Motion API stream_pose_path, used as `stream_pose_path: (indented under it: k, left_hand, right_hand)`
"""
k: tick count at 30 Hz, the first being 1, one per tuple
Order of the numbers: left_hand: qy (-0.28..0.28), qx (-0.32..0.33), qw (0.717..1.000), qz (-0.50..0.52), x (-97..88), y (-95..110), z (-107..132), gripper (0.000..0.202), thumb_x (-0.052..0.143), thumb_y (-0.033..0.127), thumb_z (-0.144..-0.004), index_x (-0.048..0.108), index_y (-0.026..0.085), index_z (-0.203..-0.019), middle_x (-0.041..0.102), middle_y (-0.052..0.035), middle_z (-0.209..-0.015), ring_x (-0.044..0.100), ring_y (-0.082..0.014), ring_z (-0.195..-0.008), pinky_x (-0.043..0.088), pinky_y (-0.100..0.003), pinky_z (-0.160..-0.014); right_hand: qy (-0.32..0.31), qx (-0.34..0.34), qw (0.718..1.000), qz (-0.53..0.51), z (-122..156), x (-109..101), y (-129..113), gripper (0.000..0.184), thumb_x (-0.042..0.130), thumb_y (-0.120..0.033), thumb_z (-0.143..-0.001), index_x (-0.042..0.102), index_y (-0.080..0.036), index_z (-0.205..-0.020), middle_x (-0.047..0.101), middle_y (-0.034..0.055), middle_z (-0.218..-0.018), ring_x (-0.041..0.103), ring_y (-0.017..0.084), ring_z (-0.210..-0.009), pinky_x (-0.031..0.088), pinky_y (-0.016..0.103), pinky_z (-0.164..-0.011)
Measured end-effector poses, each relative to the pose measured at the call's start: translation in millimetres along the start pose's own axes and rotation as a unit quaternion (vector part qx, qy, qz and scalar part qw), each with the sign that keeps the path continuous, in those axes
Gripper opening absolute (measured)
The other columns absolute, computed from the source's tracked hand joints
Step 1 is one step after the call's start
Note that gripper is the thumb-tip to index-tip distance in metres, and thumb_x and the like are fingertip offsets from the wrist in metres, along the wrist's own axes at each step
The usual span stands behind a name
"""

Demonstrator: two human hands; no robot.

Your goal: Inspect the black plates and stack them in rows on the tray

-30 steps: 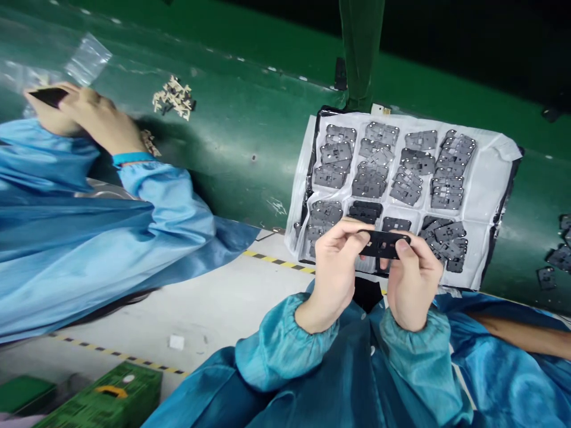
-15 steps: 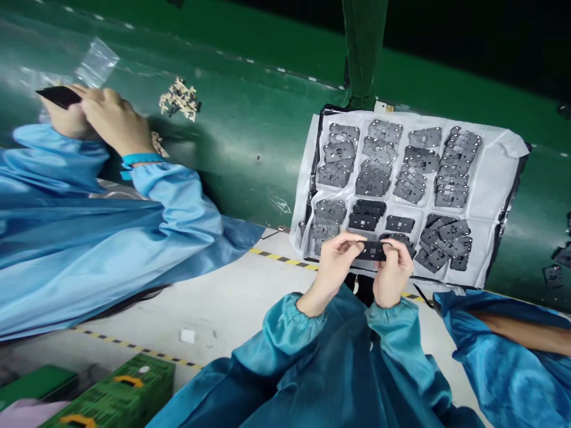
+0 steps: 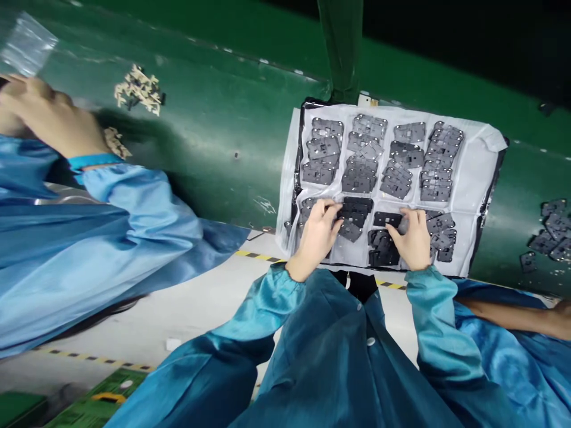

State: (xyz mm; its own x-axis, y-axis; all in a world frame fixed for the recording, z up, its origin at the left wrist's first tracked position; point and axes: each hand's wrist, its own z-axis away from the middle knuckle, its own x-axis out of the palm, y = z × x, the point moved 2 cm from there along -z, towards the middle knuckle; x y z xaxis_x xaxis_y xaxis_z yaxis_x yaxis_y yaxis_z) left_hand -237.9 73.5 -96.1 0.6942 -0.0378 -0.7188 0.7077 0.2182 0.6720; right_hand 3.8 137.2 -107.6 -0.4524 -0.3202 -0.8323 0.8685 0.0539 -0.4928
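Observation:
My left hand (image 3: 317,233) is over the tray's front row, thumb and forefinger apart beside a tilted dark flat plate (image 3: 351,230). That plate lies at the near end of a stack of black plates (image 3: 358,205). My right hand (image 3: 413,236) is at the right end of a single black plate (image 3: 386,219), its thumb and forefinger spread; whether they touch it is unclear. Below that plate lies a pile of black plates (image 3: 383,248). The plates have small holes and cut-outs. My hands partly cover the piles at left and right.
The white-lined tray (image 3: 473,178) holds several groups of grey plates (image 3: 441,160) on a green bench (image 3: 214,154). Loose dark plates (image 3: 555,229) lie at right, beige small parts (image 3: 139,90) at left. Co-workers' arms are on both sides; a clear bag (image 3: 29,44) lies far left.
My hands have moved apart and forward over the tray. The black plate I held between them is let go; a tilted plate now lies on the front stack. The view has shifted right.

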Motion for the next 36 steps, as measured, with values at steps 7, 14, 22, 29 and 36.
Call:
stream_pose_path:
  k: [7,14,22,29,36]
  left_hand:
    - [0.025,-0.035,0.986,0.162,-10.7,43,-9,0.034,0.058,0.02,-0.087,0.06,0.018,-0.121,0.057,-0.0107,-0.118,0.058,-0.019,-0.099,0.05,-0.033,-0.087]
    - [-0.055,-0.195,0.841,0.501,-17.6,99,-8,0.019,0.065,0.03,-0.084,0.074,0.016,-0.095,0.059,-0.0004,-0.067,0.044,-0.0065,-0.053,0.037,-0.02,-0.048]
    - [-0.008,-0.296,0.771,0.564,-28.5,104,3,0.02,0.066,0.033,-0.082,0.076,0.019,-0.093,0.037,0.0065,-0.048,0.027,-0.0026,-0.037,0.022,-0.018,-0.036]
    - [0.05,-0.281,0.78,0.557,-30.3,100,7,0.016,0.062,0.024,-0.081,0.078,0.02,-0.081,0.052,0.0025,-0.057,0.031,-0.0024,-0.042,0.024,-0.017,-0.037]
    - [0.114,-0.234,0.832,0.49,-31.2,97,13,0.016,0.063,0.025,-0.079,0.079,0.021,-0.081,0.067,-0.0005,-0.073,0.051,-0.0081,-0.056,0.039,-0.02,-0.048]
  right_hand:
    - [-0.051,-0.051,0.987,-0.146,8,-34,-26,0.011,0.061,-0.03,-0.088,0.058,-0.019,-0.086,0.064,0.0047,-0.087,0.059,0.02,-0.084,0.047,0.034,-0.082]
    - [-0.069,0.104,0.885,-0.45,20,-59,-70,0.02,0.07,-0.038,-0.083,0.065,-0.019,-0.091,0.063,-0.0016,-0.07,0.054,0.011,-0.056,0.045,0.023,-0.054]
    - [-0.107,0.122,0.869,-0.467,22,-61,-85,0.022,0.074,-0.038,-0.08,0.068,-0.019,-0.091,0.059,-0.0024,-0.064,0.042,0.008,-0.049,0.031,0.02,-0.043]
    - [-0.068,0.118,0.872,-0.47,28,-59,-95,0.018,0.076,-0.034,-0.078,0.071,-0.02,-0.088,0.061,-0.0011,-0.069,0.046,0.01,-0.056,0.038,0.023,-0.05]
    - [0.005,0.163,0.851,-0.499,41,-46,-103,0.018,0.071,-0.037,-0.08,0.074,-0.021,-0.088,0.062,0.0002,-0.07,0.048,0.011,-0.056,0.039,0.024,-0.05]
